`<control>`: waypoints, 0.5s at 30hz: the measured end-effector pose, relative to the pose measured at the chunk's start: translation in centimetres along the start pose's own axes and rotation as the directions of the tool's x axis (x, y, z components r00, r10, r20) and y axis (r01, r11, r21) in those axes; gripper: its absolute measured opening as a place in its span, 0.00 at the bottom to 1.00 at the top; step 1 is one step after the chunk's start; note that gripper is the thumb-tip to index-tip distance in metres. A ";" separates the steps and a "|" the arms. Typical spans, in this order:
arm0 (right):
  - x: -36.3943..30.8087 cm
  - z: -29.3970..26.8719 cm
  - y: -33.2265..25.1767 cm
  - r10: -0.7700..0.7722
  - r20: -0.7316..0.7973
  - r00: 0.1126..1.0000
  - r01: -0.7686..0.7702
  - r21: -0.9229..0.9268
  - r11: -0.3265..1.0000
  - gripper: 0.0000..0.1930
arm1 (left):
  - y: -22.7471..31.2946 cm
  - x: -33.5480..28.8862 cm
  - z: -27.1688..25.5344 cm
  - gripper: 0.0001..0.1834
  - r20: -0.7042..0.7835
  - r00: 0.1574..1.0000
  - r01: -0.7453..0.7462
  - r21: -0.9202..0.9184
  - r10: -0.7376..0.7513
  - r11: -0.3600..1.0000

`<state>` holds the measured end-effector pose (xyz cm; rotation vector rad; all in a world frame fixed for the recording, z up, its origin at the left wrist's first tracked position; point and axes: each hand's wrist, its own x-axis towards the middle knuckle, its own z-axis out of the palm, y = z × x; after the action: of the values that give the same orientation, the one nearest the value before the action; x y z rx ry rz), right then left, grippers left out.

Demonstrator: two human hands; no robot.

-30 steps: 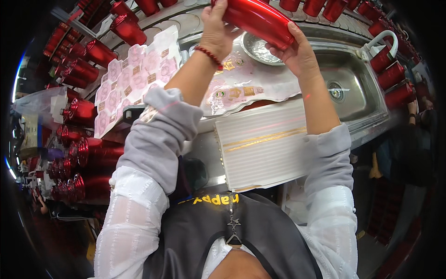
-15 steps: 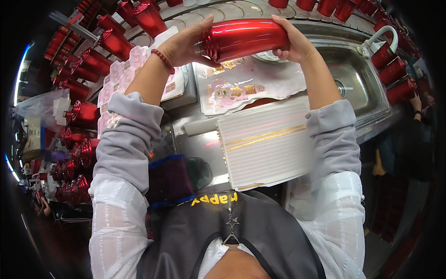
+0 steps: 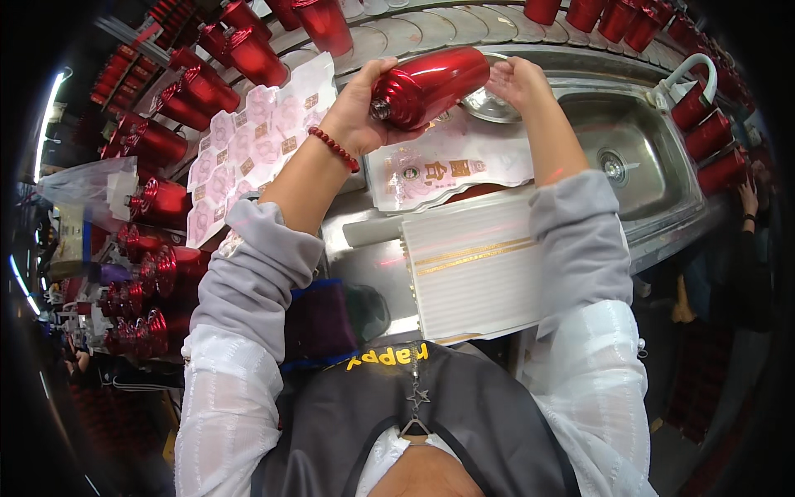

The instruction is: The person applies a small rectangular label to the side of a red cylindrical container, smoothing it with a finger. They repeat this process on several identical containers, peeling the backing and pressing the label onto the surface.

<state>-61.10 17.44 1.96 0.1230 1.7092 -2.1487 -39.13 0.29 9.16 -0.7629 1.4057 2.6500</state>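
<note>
A glossy red bottle (image 3: pixel 443 83) lies tilted in my left hand (image 3: pixel 358 108), which is closed around its stepped shoulder. The bottle's narrow neck end points toward me and to the left. Just off the bottle's base is my right hand (image 3: pixel 523 87), with fingers apart and nothing seen in them, above a round metal bowl (image 3: pixel 494 108). Below the bottle lie pale sheets printed with gold and pink decals (image 3: pixel 489 161). A stack of white sheets with gold stripes (image 3: pixel 476 298) sits closer to my body.
A steel sink (image 3: pixel 638 145) with a white faucet (image 3: pixel 700 66) is at the right. Red bottles stand along a conveyor (image 3: pixel 447 29) at the back and crowd the left side. More pink decal sheets (image 3: pixel 257 141) lie at the left. Another person's hand (image 3: pixel 748 199) shows at far right.
My right hand has let go of the bottle's base and opened beside it. The left hand still holds the bottle, whose base end now tips up and away.
</note>
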 end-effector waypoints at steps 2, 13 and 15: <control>-4.5 1.5 -1.0 -0.242 0.133 0.961 0.231 0.095 0.968 0.22 | -0.4 0.2 0.9 0.34 -0.042 0.999 -0.026 -0.038 0.025 0.999; -7.5 -0.1 -0.3 -0.275 0.222 0.935 0.317 -0.184 0.930 0.36 | -1.5 -1.1 0.4 0.34 0.018 0.996 -0.083 0.053 0.082 0.995; -9.4 0.3 -1.1 -0.246 0.294 0.924 0.295 -0.134 0.946 0.39 | -1.4 -2.0 0.7 0.35 0.060 0.989 -0.144 0.102 0.139 0.984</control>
<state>-52.78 19.65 5.94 -0.4672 1.8218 -2.0661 -37.29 2.02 9.26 -0.5997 1.6290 2.6487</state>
